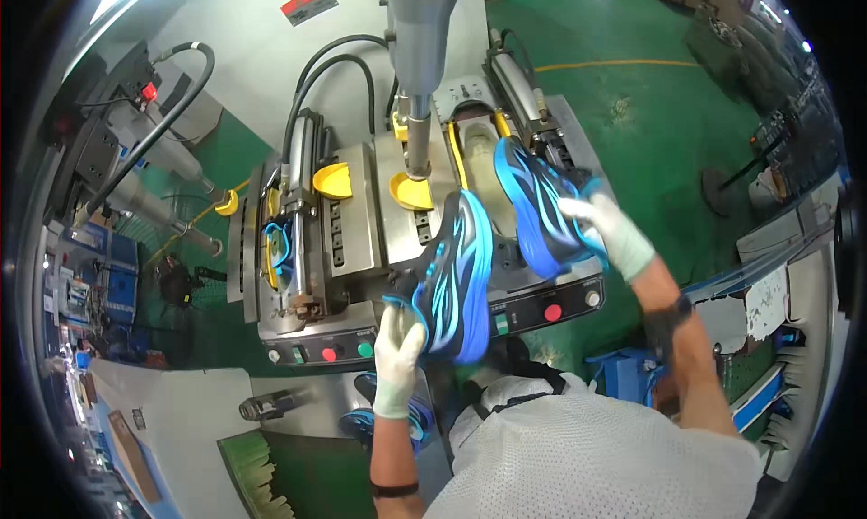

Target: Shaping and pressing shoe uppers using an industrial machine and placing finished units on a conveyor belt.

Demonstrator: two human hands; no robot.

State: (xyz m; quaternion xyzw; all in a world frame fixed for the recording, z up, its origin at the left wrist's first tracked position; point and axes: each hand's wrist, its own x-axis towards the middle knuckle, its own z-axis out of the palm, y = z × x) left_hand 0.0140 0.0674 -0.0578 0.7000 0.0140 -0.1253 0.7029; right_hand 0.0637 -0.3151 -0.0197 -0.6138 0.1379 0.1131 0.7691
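My left hand (398,356), in a white glove, grips the heel and collar of a black and blue sneaker (459,275), its toe pointing away and its side turned up. My right hand (614,234), gloved too, is closed at the collar of a second, matching sneaker (535,214). That one lies tilted over the right station of a press machine (361,221), beside a pale pad (480,158) edged with yellow strips. Some of each hand's fingers are hidden by the shoes.
A steel press rod (417,140) stands over the middle, near two yellow cups (332,181). Another blue-trimmed shoe (278,248) sits at the left station. Red buttons (553,312) line the front panel. More sneakers (361,420) lie on a lower shelf; a blue crate (623,374) stands right.
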